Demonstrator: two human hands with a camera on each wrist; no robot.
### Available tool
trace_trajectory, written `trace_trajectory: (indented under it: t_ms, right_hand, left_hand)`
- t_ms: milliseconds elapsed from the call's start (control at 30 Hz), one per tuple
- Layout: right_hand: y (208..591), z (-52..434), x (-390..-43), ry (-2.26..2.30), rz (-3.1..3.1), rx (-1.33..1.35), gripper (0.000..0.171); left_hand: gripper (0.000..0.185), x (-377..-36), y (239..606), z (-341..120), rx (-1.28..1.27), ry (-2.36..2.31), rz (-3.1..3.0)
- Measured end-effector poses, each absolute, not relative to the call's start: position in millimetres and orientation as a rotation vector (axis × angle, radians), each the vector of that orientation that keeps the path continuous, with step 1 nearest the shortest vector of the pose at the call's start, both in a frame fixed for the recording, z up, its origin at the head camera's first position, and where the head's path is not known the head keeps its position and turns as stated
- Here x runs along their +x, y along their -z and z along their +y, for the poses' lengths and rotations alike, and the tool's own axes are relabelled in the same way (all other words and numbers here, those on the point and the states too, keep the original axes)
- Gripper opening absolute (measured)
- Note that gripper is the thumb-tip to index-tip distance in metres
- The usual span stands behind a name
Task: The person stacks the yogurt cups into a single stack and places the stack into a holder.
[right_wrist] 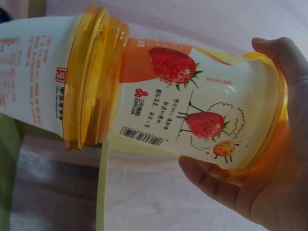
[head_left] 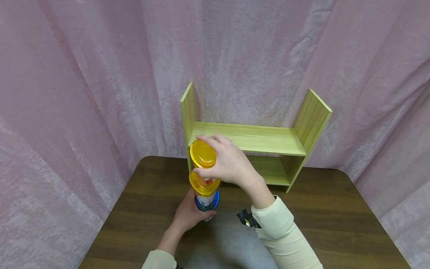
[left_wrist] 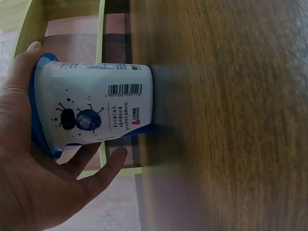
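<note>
Three yogurt cups stand in a stack in the head view. The lowest has a blue lid [head_left: 216, 198] and a white body [left_wrist: 96, 101] with blueberry drawings, upright on the table. My left hand [head_left: 188, 213] grips it around the lid rim. Above it is a yellow-lidded cup [right_wrist: 38, 72], its white body seen in the right wrist view. The top cup [right_wrist: 202, 106] bears strawberry pictures and a yellow lid [head_left: 202, 153]. Around that lid curl the thumb and fingers of my right hand [head_left: 231, 162]. Its base meets the middle cup's lid.
Just behind the stack stands a light wooden two-level shelf [head_left: 252, 138] with raised side panels [head_left: 314, 119]. The dark brown wooden table [head_left: 141, 209] has rounded back corners. A pink curtain [head_left: 117, 74] hangs close behind.
</note>
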State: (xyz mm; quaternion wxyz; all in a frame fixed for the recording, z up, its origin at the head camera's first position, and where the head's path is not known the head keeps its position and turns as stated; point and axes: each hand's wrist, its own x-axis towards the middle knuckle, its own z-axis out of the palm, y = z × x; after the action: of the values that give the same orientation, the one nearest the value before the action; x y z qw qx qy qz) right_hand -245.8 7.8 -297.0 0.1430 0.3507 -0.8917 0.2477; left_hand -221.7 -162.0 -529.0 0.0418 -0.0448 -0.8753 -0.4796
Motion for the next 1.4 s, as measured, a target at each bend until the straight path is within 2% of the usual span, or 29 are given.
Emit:
trace_trajectory:
  t_ms: [1400]
  right_hand:
    - [295.5, 4.8, -246.8, -0.710, -2.628, 1.083, 0.089]
  left_hand:
    - [0.095, -223.8, 527.3, -162.9, -0.094, 1.523, -2.697]
